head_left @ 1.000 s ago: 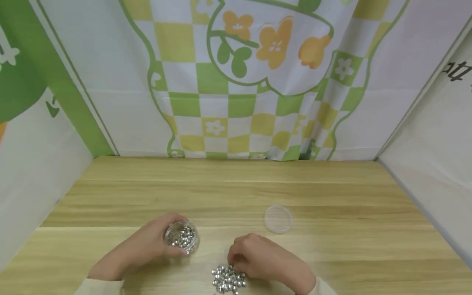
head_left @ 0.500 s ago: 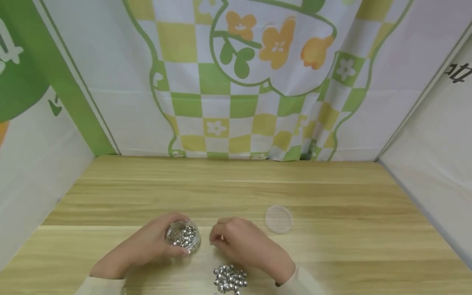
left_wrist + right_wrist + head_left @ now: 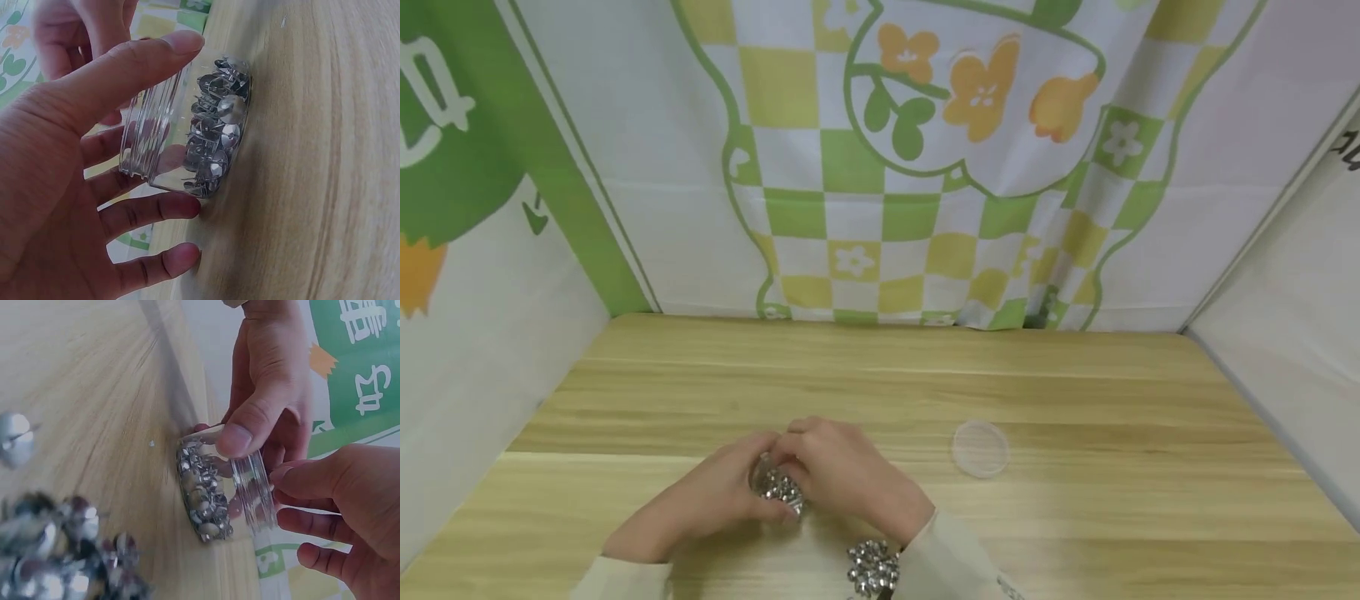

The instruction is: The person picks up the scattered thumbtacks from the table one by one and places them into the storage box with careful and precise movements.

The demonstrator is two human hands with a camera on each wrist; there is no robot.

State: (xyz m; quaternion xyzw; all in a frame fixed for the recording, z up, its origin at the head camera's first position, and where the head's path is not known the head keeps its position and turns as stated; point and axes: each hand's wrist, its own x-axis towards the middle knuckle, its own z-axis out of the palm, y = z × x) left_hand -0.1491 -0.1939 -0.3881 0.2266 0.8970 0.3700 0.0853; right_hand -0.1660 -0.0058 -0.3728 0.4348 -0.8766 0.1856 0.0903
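One camera up high, two low and close.
The head view looks forward and down, above the left fingers point(image 3: 150, 212) and right fingers point(image 3: 322, 526). Each wrist view peers past its own fingers, the bench point(image 3: 1075, 400) sideways; both show the jar point(image 3: 153, 134) in the left fingers.

Wood-grain table point(image 3: 1097, 417), checkered cloth point(image 3: 853, 218) behind — printed orange flowers point(image 3: 982, 92)

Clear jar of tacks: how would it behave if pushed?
The clear jar would likely slide rather than tip, being squat with tacks low inside. It seems stiff: its walls look undented in the left hand. With the lid lying apart, a hard shove might spill some.
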